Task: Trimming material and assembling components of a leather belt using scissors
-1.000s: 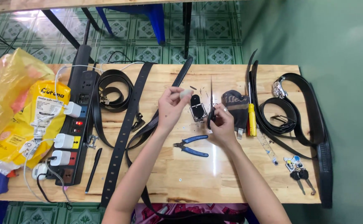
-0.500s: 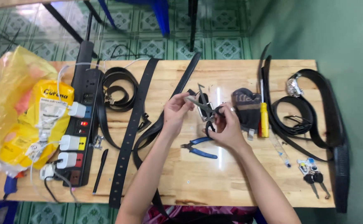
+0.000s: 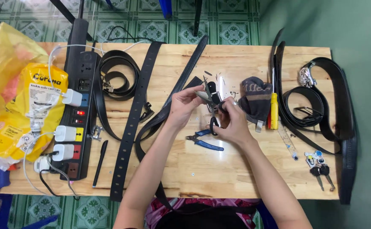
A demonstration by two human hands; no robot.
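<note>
**A:** What are the two hands doing?

**B:** They meet in the middle of the wooden counter (image 3: pixel 244 169). The left hand (image 3: pixel 184 106) has its grip pinched on a small metal belt buckle (image 3: pixel 203 96). The right hand (image 3: pixel 233 122) has its grip closed on the end of a black belt strap (image 3: pixel 213 111) — the strap end curls down under the fingers.

**A:** So where is the buckle?

**B:** Up in the air just above the counter, between both hands, touching the strap end.

**A:** What lies close by?

**B:** Blue-handled pliers (image 3: pixel 205 141) lie flat at 6 o'clock from the hands, just beside the right wrist. At 3 o'clock sits a dark folded cloth (image 3: pixel 255 98), and a yellow-handled screwdriver (image 3: pixel 274 111) lies beside it.

**A:** And farther off?

**B:** At 9 o'clock a long black belt (image 3: pixel 131 127) lies straight, and past it is a black power strip (image 3: pixel 78 97) with white plugs in it. A yellow bag (image 3: pixel 20 114) sits at the far left edge. Coiled belts (image 3: pixel 316 106) lie at the right — and keys (image 3: pixel 319 167) rest near 4 o'clock.
</note>
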